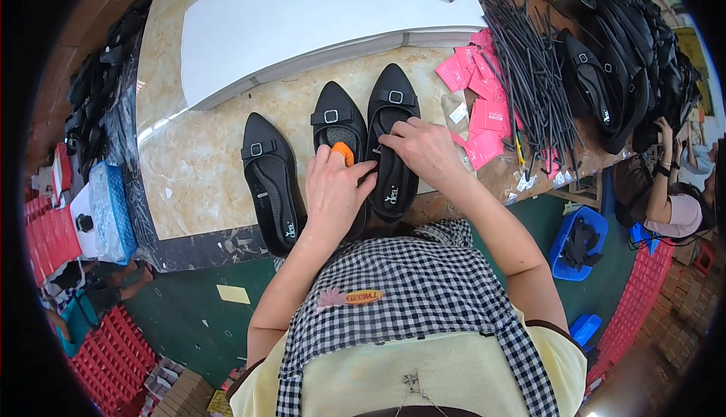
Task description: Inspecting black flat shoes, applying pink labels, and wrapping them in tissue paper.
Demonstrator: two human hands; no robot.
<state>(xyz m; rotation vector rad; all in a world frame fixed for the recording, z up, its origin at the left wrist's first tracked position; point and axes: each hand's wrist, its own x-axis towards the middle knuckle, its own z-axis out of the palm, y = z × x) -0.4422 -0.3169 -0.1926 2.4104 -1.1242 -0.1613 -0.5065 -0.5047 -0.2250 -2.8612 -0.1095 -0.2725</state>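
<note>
Three black pointed flat shoes with bows and square silver buckles lie on the marbled tabletop, toes pointing away from me. The left shoe (270, 156) lies apart, untouched. My left hand (336, 190), an orange cover on one finger, is closed over the middle shoe (330, 108), hiding much of its opening. Its thumb and index finger press the near side of the right shoe (393, 88). Across that right shoe's opening lies my right hand (423, 151), fingers bent around the inner rim. Whether something small sits between those fingertips is hidden.
A large white board (325, 16) covers the table's far side. Pink cards (488, 118) and a heap of thin black strips (533, 77) lie to the right. Beyond them is a pile of black shoes (597, 88). A blue bin (578, 243) and another person (669, 198) are at the right.
</note>
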